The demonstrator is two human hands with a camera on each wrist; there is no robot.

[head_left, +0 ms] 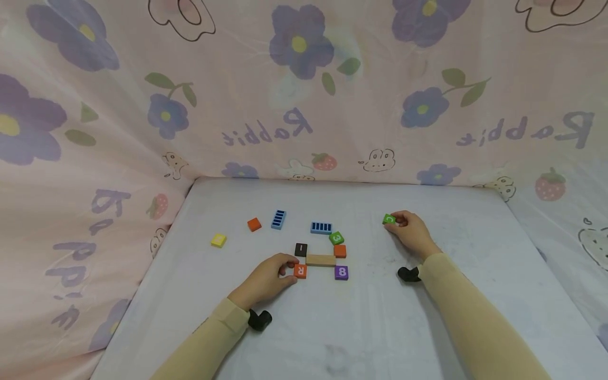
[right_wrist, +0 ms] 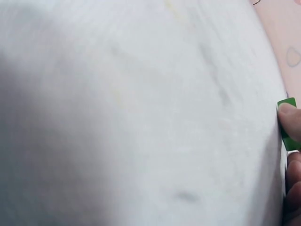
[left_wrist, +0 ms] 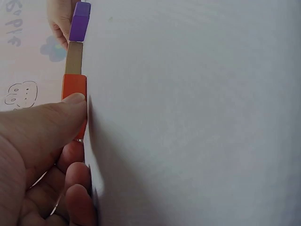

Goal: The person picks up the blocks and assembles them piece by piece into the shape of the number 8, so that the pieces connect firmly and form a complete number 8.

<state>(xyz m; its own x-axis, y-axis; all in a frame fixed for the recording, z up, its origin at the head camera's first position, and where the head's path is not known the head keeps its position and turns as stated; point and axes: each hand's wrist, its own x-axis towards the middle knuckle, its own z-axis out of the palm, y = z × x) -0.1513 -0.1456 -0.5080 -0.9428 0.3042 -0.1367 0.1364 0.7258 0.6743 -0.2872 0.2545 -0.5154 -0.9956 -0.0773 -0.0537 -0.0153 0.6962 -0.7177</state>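
My left hand point(head_left: 266, 279) pinches an orange letter tile point(head_left: 300, 272) marked R between thumb and fingers, at the near left corner of a plain wooden block point(head_left: 321, 260). Around that block's other corners lie a black tile point(head_left: 301, 249), an orange tile point(head_left: 340, 251) and a purple tile point(head_left: 341, 273) marked 8. In the left wrist view the thumb presses the side of the orange tile point(left_wrist: 74, 84), in line with the wooden block. Farther right, my right hand point(head_left: 414, 233) holds a green tile point(head_left: 389, 219) marked C by its edges, close over the table.
Behind the wooden block lie a green tile point(head_left: 336, 238) marked 3 and a blue barred block point(head_left: 321, 228). Another blue barred block point(head_left: 278, 219), an orange tile point(head_left: 254, 224) and a yellow tile point(head_left: 218, 240) lie to the left. A patterned curtain point(head_left: 351, 116) borders the white table point(head_left: 361, 338).
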